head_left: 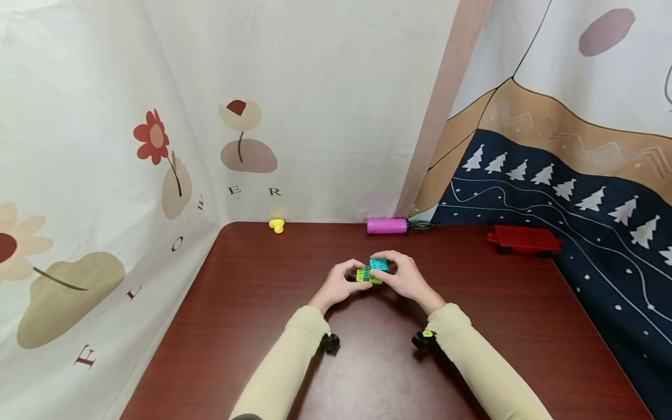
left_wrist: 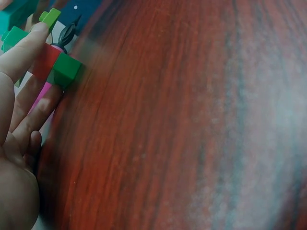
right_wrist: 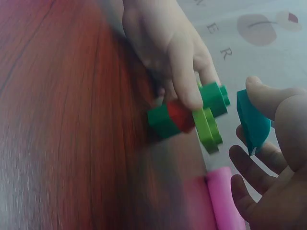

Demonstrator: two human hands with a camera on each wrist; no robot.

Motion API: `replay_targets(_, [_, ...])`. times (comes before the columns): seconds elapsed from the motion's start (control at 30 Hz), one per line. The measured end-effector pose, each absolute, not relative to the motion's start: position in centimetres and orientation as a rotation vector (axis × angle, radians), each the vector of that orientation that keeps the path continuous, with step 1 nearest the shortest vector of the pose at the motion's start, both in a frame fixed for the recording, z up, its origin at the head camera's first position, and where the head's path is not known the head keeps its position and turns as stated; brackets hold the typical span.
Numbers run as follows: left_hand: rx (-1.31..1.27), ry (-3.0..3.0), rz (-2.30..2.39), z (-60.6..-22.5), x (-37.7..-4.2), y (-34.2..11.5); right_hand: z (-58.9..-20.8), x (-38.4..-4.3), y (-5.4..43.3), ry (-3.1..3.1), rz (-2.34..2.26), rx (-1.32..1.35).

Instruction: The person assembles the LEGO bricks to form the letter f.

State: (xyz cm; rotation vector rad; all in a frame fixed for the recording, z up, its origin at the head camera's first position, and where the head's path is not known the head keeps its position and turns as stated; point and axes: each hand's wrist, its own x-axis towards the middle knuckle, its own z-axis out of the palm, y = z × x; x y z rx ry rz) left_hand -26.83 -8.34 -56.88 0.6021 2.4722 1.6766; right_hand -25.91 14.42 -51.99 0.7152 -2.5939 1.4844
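Near the middle of the table [head_left: 362, 373], my left hand [head_left: 338, 284] grips a small stack of toy building blocks. In the right wrist view the stack shows a dark green block [right_wrist: 160, 123] at its lower end, a red block [right_wrist: 180, 116], a wide lime block [right_wrist: 207, 132] and a green block [right_wrist: 216, 99] with studs on top. My right hand [head_left: 409, 279] pinches a teal building block [right_wrist: 252, 120] between thumb and fingers. A narrow gap separates the teal block from the studded end of the stack. Fingers of the left hand cover part of the stack.
Along the back edge lie a yellow toy duck [head_left: 277, 226] and a pink-purple cylinder [head_left: 387, 226] with a dark cord [head_left: 420, 224] beside it. A red toy cart [head_left: 527, 238] stands at the back right. Printed fabric [head_left: 325, 116] hangs behind the table.
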Motion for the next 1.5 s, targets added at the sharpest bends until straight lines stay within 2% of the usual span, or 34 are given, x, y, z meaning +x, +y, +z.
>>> replay_targets(0.73, [0.648, 2.486, 1.668, -57.1, -26.7, -8.2, -52.7, -25.6, 12.5, -2.548, 1.311, 0.794])
replay_targets(1.5, [0.654, 2.503, 1.671, -56.8, -26.9, -8.1, -52.3, -25.4, 12.5, -2.555, 1.312, 0.752])
